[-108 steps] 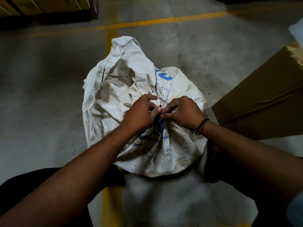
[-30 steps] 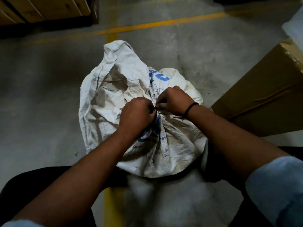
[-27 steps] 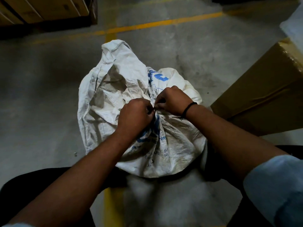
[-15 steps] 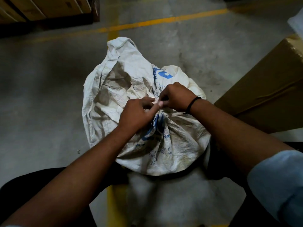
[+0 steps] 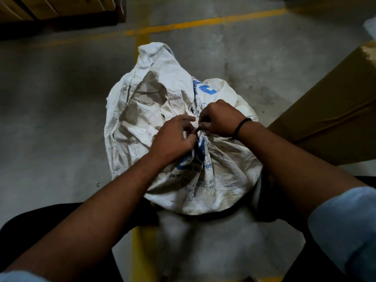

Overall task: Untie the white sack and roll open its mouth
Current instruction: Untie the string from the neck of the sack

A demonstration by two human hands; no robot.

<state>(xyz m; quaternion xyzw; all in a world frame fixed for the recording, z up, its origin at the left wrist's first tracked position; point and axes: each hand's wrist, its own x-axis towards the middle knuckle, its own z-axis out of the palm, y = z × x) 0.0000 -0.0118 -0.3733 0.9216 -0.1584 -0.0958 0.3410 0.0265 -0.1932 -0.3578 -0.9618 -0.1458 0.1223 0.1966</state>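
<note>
I see the white sack (image 5: pixel 179 123) sitting on the concrete floor (image 5: pixel 50 119) directly in front of me, across a yellow painted line (image 5: pixel 203 22), with its mouth gathered into a tight neck near the middle. The loose top of the sack flops away from me and to the left above that neck. Blue printing runs over the woven fabric: a large blue logo shape near the far side and another under my left hand, plus smaller lines of text on the near bulge. I can pick out fragments like "rin" and "BA", but the creases and dim light keep me from reading any whole word or brand.

My left hand (image 5: pixel 173 139) comes in from the lower left, forearm bare, knuckles up, fingers curled inward at the gathered neck; the thumb and forefinger are pinched close together on the tie or the bunched fabric there, and I cannot tell which. My right hand (image 5: pixel 219 117) reaches in from the right, wrist bent, fingers folded down and nipped onto the same spot, fingertips almost touching those of the left. A black wristband (image 5: pixel 241 126) circles the right wrist, and a pale blue sleeve (image 5: pixel 345 226) is pushed up that arm. A brown cardboard box (image 5: pixel 333 110) stands just beside the sack on the right.
</note>
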